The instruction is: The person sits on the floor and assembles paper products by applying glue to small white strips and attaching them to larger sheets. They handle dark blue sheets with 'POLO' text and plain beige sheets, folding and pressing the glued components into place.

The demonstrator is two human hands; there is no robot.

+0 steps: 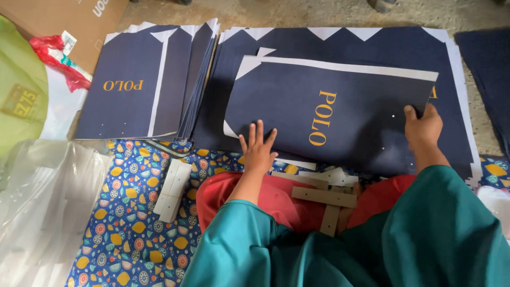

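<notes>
Pressing flat with the left hand (257, 151), fingers spread and apart, on the near left edge of a dark navy printed sheet (329, 114) with yellow lettering and a white border strip. Gripping the right edge of that same sheet with the right hand (422, 126), thumb lying on top and fingers curled under, so clamped on the sheet. Lying tilted on top of a larger stack of flat navy sheets (372, 42) with white zigzag edges at the far side, spread over the floor in the middle of the scene. Sitting to the left, a second pile of folded navy sheets (143, 85), edges fanning slightly on its right side. Resting on the lap, near and between the arms, several grey cardboard strips (325, 196) crossing one another over red cloth. Lying to the near left on a patterned mat (127, 234) with lemons and flowers, a pale folded card piece (172, 190). Showing at the far left, a brown cardboard box (69, 21), a green bag (18, 90) and crumpled clear plastic (42, 202). Covering both arms, teal sleeves (319, 250).
</notes>
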